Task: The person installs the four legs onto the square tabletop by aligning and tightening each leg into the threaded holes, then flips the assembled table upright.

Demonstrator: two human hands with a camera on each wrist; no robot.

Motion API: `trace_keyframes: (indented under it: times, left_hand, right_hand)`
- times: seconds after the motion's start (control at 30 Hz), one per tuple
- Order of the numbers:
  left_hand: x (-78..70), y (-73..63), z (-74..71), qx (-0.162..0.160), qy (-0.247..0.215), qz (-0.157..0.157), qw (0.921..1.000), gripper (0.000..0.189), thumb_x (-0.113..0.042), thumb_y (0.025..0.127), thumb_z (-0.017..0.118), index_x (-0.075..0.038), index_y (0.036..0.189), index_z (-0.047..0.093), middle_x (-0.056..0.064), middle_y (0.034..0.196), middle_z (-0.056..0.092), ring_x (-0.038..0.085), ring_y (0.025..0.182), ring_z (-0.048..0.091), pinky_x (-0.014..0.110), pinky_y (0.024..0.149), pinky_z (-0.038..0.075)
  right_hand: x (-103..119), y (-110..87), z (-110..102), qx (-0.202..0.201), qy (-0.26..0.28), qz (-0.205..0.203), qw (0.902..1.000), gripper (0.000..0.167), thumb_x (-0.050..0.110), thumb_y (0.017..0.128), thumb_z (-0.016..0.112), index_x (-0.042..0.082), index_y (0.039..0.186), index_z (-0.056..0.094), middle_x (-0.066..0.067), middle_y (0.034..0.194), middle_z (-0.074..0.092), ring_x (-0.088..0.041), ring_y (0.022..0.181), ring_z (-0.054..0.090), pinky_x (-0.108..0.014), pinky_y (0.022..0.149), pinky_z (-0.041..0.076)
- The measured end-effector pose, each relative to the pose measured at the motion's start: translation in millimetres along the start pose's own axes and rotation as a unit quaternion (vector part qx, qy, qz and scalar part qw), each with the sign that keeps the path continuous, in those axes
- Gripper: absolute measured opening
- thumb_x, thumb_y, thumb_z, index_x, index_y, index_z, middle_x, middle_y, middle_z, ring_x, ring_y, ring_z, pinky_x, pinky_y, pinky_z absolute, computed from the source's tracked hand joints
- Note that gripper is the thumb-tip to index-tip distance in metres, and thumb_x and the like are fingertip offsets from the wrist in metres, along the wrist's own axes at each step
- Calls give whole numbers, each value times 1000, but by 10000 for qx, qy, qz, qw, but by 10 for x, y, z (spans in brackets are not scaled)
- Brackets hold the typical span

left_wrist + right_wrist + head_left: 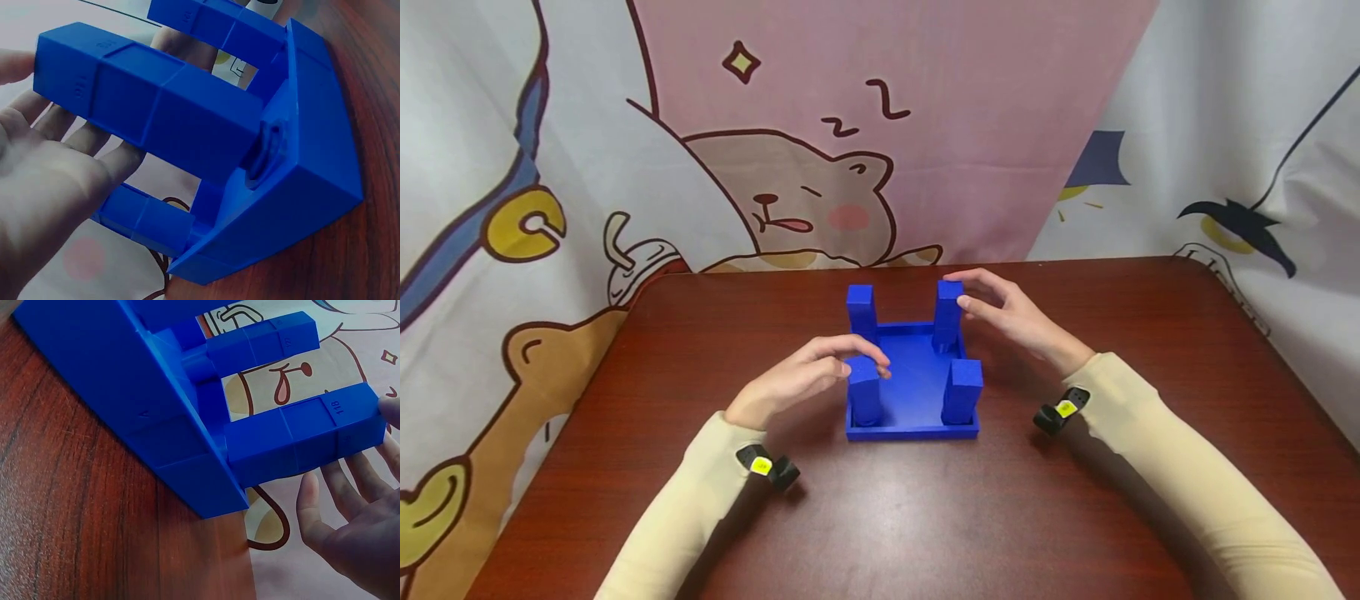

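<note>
A shallow blue square tray (pixel 912 433) sits on the table with a square blue post standing at each corner. My left hand (pixel 801 375) grips the top of the near left post (pixel 865 396), thumb on one side and fingers curving round the other. In the left wrist view a rounded foot (pixel 265 153) shows at that post's base. My right hand (pixel 1017 315) pinches the upper end of the far right post (pixel 947 312) between thumb and fingers. Small raised digits mark this post (pixel 306 431) in the right wrist view.
The near right post (pixel 962 387) and the far left post (pixel 861 310) stand upright, untouched by either hand. Under the tray is a reddish-brown wooden table (pixel 895 517). A cartoon-printed cloth (pixel 970 108) hangs behind its back edge.
</note>
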State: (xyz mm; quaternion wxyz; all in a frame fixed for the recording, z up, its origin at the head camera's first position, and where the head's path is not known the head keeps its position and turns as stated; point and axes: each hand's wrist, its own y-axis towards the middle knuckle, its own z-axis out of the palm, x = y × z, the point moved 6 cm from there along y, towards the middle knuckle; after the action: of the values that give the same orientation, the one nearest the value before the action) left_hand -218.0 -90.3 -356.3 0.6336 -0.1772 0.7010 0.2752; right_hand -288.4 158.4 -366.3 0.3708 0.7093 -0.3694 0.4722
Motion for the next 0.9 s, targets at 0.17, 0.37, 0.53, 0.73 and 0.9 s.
trace_keyframes:
  times: [0.17,0.37,0.53,0.73,0.9]
  left_hand:
    - [-7,15,12,109,-291,113,9995,39,-1,90,34,9,120,57,27,119,58,38,118,50,44,103,35]
    - [-70,-30,-49,220,664,252,9972,38,-7,99,38,0,134,53,19,134,54,32,128,45,46,108,30]
    - [-126,-115,-160,-230,1551,18,9876,36,-11,101,46,-9,137,52,8,138,52,24,131,44,44,107,33]
    - [-154,-188,-214,-866,1552,-95,9840,35,-2,92,62,-1,127,54,11,124,59,26,114,56,46,96,45]
    - [-139,-186,-194,-1148,1398,-110,9834,35,3,86,68,2,119,56,14,115,62,27,108,59,42,93,48]
  right_hand:
    - [-1,4,11,8,-25,14,10000,40,20,100,54,5,137,49,-12,135,53,-25,117,53,-50,95,45]
    - [1,4,14,-11,-77,-44,10000,40,19,100,55,5,137,50,-11,134,54,-23,115,54,-48,94,46]
    - [9,-2,10,2,-57,-80,10000,39,18,100,54,4,137,50,-11,135,53,-23,115,54,-46,93,47]
    - [2,-7,-5,14,-84,-4,10000,40,20,100,54,7,138,50,-11,137,51,-26,118,52,-47,95,46]
    - [0,-3,-6,25,-83,-36,10000,40,19,100,54,6,138,49,-12,138,51,-26,119,51,-46,95,45]
